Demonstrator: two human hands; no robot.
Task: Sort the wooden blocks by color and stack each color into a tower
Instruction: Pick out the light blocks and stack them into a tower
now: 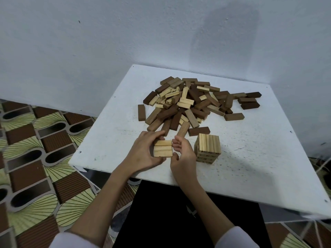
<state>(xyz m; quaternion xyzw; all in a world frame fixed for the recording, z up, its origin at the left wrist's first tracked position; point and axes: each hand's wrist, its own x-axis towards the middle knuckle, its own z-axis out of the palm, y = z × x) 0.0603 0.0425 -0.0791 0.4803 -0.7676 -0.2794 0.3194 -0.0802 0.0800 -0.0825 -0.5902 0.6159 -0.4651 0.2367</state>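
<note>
A mixed pile [189, 102] of dark brown, mid brown and light wooden blocks lies at the middle and back of the white table [111, 140]. Near the front stands a short tower of light blocks [207, 148]. To its left, three light blocks [163, 148] lie side by side in a row. My left hand [143, 153] grips this row from the left, fingers over its far edge and thumb at the near edge. My right hand [182, 154] sits at the row's right end with fingers curled beside it; whether they touch is unclear.
A few dark blocks [249, 102] lie apart at the back right, and one dark block [141, 112] lies left of the pile. The table stands against a pale wall [125, 42]. Patterned brown and green flooring [35, 158] lies to the left.
</note>
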